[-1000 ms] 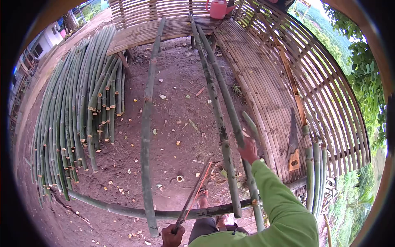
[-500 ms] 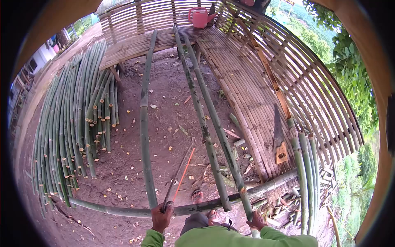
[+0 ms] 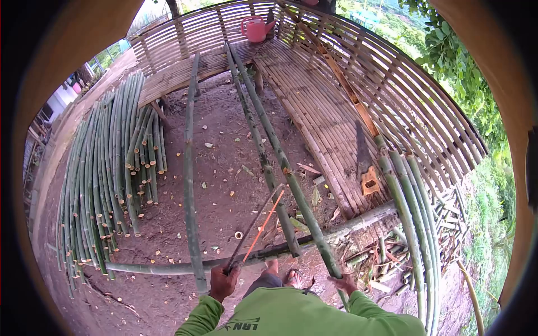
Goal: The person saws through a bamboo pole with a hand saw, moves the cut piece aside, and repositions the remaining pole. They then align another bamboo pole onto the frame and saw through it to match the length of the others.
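In my left hand [image 3: 223,283] is the handle of a bow saw [image 3: 259,227] with an orange edge, its frame pointing forward over the ground. Beside that hand lies a long green bamboo pole [image 3: 189,168]. My right hand [image 3: 344,284] is closed round the near part of another bamboo pole [image 3: 305,215]. A third pole [image 3: 255,140] lies just left of it. All three rest across a horizontal bamboo pole [image 3: 157,269] near my feet.
Many cut bamboo poles [image 3: 101,162] are stacked at the left. A slatted bamboo bench [image 3: 302,101] with a hand saw [image 3: 367,168] runs along the right. A pink watering can [image 3: 255,30] stands at the back. Bamboo offcuts [image 3: 386,266] litter the lower right.
The right-hand pole's near end now reaches further past the horizontal pole, with my right hand still on it. The saw has moved up in view. The whole view has shifted.
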The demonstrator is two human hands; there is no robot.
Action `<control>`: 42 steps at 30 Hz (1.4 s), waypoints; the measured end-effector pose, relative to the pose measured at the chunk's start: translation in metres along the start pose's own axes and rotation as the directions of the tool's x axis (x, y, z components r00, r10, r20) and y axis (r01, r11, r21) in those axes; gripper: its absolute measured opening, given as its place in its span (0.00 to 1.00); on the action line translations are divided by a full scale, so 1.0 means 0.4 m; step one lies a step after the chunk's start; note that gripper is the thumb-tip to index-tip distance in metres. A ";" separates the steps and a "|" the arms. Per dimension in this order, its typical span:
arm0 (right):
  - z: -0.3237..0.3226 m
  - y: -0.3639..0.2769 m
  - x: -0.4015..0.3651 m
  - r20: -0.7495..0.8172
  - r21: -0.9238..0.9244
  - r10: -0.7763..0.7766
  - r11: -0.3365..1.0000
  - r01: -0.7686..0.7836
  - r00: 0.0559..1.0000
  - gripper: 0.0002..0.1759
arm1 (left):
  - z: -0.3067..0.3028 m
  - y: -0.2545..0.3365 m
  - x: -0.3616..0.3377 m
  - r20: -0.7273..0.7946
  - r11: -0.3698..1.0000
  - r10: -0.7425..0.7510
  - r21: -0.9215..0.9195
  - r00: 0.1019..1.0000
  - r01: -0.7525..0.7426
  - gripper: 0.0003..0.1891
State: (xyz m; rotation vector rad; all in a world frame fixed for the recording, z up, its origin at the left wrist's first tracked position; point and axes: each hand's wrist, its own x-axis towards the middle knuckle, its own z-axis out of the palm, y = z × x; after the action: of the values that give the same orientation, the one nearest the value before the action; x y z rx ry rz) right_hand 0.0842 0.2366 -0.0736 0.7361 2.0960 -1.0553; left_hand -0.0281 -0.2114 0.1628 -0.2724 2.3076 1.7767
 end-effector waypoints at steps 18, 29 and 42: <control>0.091 -0.305 0.099 -0.209 -0.144 -0.219 0.971 0.191 0.953 0.42 | 0.043 0.081 -0.093 0.152 0.941 -0.007 0.334 0.988 -0.045 0.14; 0.092 -0.314 0.104 -0.254 0.073 -0.186 0.975 0.210 0.949 0.40 | 0.037 -0.020 0.082 0.570 0.821 0.049 0.445 0.820 -0.358 0.14; 0.071 -0.399 0.022 -0.317 -0.016 0.005 1.000 -0.010 0.948 0.37 | 0.073 -0.075 0.160 0.717 0.772 0.101 0.381 0.689 -0.509 0.11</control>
State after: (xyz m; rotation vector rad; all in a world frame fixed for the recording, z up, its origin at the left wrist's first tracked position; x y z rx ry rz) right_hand -0.0278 0.1324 -0.0195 0.9575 2.3669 -0.9626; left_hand -0.0797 -0.1917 0.1099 0.8014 2.2296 0.9376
